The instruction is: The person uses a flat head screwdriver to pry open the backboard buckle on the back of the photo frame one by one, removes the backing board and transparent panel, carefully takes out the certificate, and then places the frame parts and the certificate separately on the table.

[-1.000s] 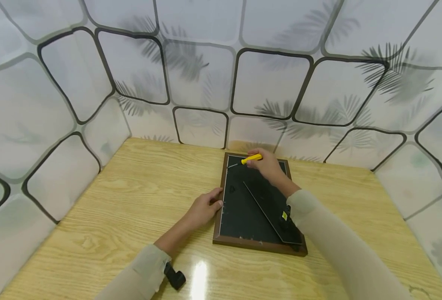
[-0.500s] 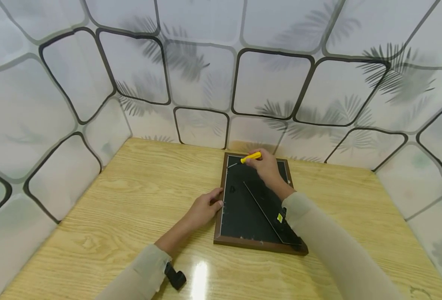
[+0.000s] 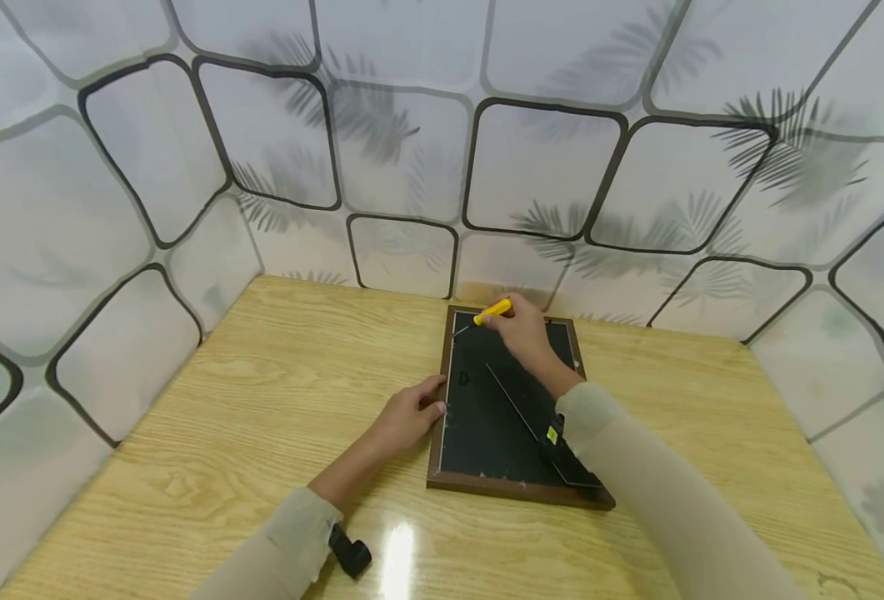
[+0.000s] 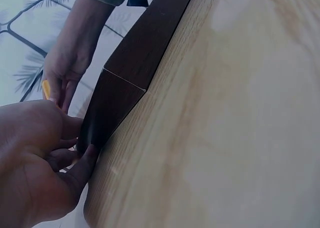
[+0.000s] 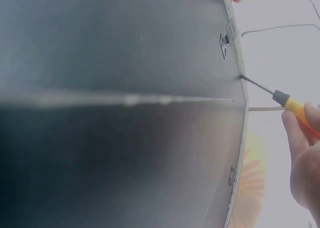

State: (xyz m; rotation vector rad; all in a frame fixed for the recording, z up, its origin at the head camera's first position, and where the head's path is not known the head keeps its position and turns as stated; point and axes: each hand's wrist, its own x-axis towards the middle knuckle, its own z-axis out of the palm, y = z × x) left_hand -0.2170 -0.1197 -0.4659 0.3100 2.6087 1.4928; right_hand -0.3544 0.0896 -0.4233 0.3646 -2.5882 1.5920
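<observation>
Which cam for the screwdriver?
Right wrist: the screwdriver is largest there, its shaft plain down to the tip, though the handle is partly covered and cut off. Head shows it small, in the right hand; left wrist, just a bit of yellow handle.

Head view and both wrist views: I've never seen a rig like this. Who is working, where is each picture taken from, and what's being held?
There is no machine here: a person works with two bare hands. The head view comes from a camera worn on the head, looking forward and down. The other two come from cameras on the wrists, each watching that hand's work.

On the wooden table lies a brown frame, apparently back side up, with a black panel and a long black flap, perhaps its stand. The left hand grips the frame's side. The right hand holds a yellow-handled screwdriver, its tip at the panel's edge.
</observation>
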